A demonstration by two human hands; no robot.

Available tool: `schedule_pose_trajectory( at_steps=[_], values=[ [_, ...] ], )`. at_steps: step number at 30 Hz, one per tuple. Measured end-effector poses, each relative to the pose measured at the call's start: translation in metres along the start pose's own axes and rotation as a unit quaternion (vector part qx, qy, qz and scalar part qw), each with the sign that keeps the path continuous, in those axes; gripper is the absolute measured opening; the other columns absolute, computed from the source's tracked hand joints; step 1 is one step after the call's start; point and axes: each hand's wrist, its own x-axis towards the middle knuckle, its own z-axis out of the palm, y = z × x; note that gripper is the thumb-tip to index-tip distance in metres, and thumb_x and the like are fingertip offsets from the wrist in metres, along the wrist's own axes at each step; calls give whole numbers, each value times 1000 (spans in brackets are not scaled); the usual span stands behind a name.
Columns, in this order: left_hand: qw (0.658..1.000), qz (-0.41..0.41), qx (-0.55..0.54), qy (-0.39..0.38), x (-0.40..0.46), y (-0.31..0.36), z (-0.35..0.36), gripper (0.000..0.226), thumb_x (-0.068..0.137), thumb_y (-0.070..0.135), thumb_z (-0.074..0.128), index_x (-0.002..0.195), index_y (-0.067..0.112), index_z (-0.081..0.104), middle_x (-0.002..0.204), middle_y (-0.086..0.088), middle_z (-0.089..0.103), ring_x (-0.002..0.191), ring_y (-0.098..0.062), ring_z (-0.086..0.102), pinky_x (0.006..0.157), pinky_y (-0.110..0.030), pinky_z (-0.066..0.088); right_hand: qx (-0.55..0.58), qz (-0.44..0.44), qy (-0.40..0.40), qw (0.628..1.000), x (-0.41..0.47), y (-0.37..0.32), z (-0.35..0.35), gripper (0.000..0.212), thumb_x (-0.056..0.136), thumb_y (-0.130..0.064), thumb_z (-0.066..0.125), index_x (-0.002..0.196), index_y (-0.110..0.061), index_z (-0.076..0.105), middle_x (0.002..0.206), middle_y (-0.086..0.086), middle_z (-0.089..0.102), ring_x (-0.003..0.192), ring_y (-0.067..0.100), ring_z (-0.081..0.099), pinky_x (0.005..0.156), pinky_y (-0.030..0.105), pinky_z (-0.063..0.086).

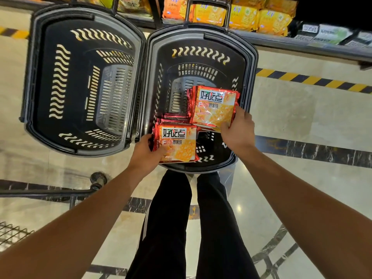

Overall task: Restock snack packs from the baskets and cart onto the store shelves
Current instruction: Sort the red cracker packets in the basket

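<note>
Head view, looking straight down past my black trousers [193,228].

Two black plastic baskets side by side on the pale marble floor [281,121], rims touching in the middle. Left basket [30,81]: nothing visible in it but its slotted bottom. Right basket [250,77]: red-and-orange cracker packs, all in the near half.

My left hand [146,154] pinches a stack of cracker packs [177,143] at its left edge, thumb on the front face, the other fingers behind (hidden, so how many packs I cannot tell). Top pack: white panel with large Chinese characters, orange crackers below, red foil border. It sits at the near rim of the right basket.

My right hand [237,129] grips a second stack [213,105] by its lower right corner, thumb curled over the front, fingers wrapped behind. Same print. Several red foil edges fan out on its left side. It is raised, tilted, close to the basket's right wall.

Between the two stacks more loose packs [176,117] lie flat on the basket bottom.

Room: the far half of the right basket is bare. Its handle [208,9] stands up at the far rim, in front of the shelf [302,44], which carries yellow cracker bags [273,22]. Black-yellow hazard tape [314,80] runs along the shelf foot. Cart frame with a wheel [96,181] lower left, well apart from both hands.
</note>
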Motion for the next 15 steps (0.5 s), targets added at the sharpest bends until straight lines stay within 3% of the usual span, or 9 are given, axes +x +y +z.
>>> schedule_pose_trajectory(
  at_steps=[2,5,9,15],
  values=[
    [999,9,39,8,-6,1,-2,53,94,31,71,141,15,50,120,7,60,107,-13,59,82,-18,47,-78,-53,13,995,-10,0,-5,58,96,-25,57,149,-11,40,138,18,50,125,36,48,93,44,50],
    [994,40,98,26,-20,4,-5,68,80,62,64,138,26,51,131,-3,56,117,-22,57,102,-48,50,-130,-112,17,985,-29,-3,-13,60,95,-27,59,149,-6,42,142,20,49,128,39,47,96,48,51],
    [975,68,192,87,-53,20,-3,65,95,45,64,150,22,39,143,-11,46,130,-32,48,108,-54,41,-144,-170,0,975,-58,-3,-26,58,94,-30,56,145,-4,48,140,23,53,126,43,51,98,52,53],
    [958,99,240,121,-115,41,-2,66,93,43,62,150,21,38,144,-11,46,133,-35,43,104,-58,38,-170,-217,-48,960,-110,-15,-71,58,98,-35,44,146,-4,50,150,23,49,138,46,45,110,57,46]
  ],
)
